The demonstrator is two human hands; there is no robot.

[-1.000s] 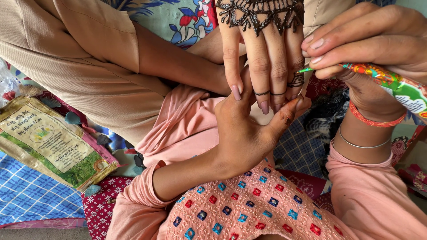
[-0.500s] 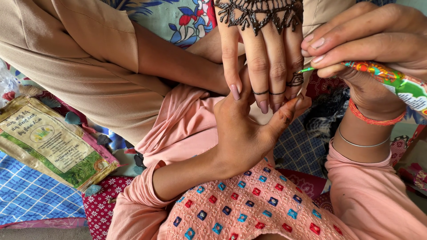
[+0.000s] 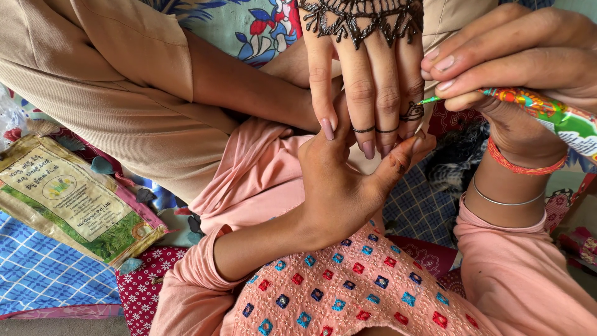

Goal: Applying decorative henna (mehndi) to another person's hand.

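**Henna cone at a decorated finger**

The green and orange printed henna cone (image 3: 547, 115) lies pinched between the thumb and fingertips of the right hand (image 3: 516, 56), at the upper right, its thin tip touching the little finger of another person's hand (image 3: 367, 81). That hand hangs fingers down and bears a dark henna lace pattern (image 3: 360, 22) across its back, with thin dark rings drawn on the fingers. The left hand (image 3: 348, 186) reaches up from below, its fingers curled under those hanging fingers and supporting them. A red thread band (image 3: 522, 163) and a thin silver bangle (image 3: 507, 200) circle the right wrist. At left, a flat green and tan printed packet (image 3: 68, 205) lies on blue checked cloth (image 3: 43, 280).
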